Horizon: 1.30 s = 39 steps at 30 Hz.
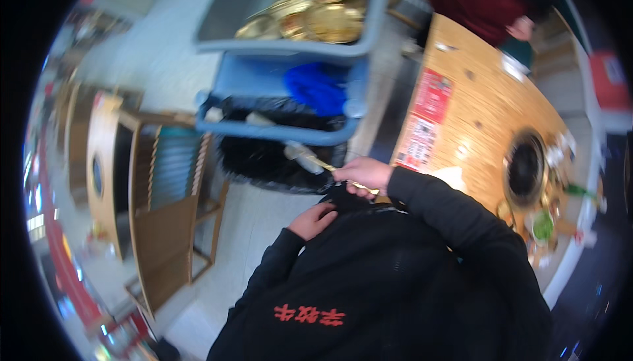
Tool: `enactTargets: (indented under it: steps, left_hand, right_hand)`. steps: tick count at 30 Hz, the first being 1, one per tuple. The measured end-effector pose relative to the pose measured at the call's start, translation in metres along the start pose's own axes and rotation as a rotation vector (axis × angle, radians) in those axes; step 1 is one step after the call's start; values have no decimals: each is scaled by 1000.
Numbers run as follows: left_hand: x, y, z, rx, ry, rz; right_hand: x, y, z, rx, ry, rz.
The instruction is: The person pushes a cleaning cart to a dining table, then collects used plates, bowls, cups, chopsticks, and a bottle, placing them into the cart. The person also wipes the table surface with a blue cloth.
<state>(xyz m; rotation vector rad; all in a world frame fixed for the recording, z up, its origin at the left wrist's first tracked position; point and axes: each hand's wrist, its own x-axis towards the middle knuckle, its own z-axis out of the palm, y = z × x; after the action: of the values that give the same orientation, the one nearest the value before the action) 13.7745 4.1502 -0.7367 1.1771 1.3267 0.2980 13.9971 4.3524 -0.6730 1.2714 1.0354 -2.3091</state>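
My right hand (363, 175) is closed around thin gold-coloured utensils (324, 164), held in front of my apron; their far ends are blurred over a black bin liner (282, 163). My left hand (312, 220) rests near the apron's upper edge, fingers slightly curled, and nothing shows in it. Ahead is a grey tub (287, 47) with stacked gold-coloured dishes (334, 22). Below the tub, a blue cloth (316, 86) lies in a blue bin frame (277, 131) lined with black plastic.
To the right, a wooden table (474, 99) has a round built-in grill (525, 165), red printed sheets (432, 96), a bowl of greens (542, 226) and scattered leftovers. A person in dark red (474, 2) is beyond it. A wooden chair (165, 242) and another table stand left.
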Motion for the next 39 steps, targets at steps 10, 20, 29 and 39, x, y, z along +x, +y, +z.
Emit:
enactTargets:
  steps: [10,20,29,39]
  left_hand:
    - [53,57,-16,6,-445,29]
    - [113,73,8,165,-494,-72]
    - [120,88,39,269,-366,-37]
    - [125,72,55,257,-301,-73]
  right_hand:
    - [-225,151,-92,127,349,-304]
    - [-344,413,-174,1158,1169,-434]
    - [-316,481,-265,1472,744,-319]
    - [-333,452,-220,996,1108,-440]
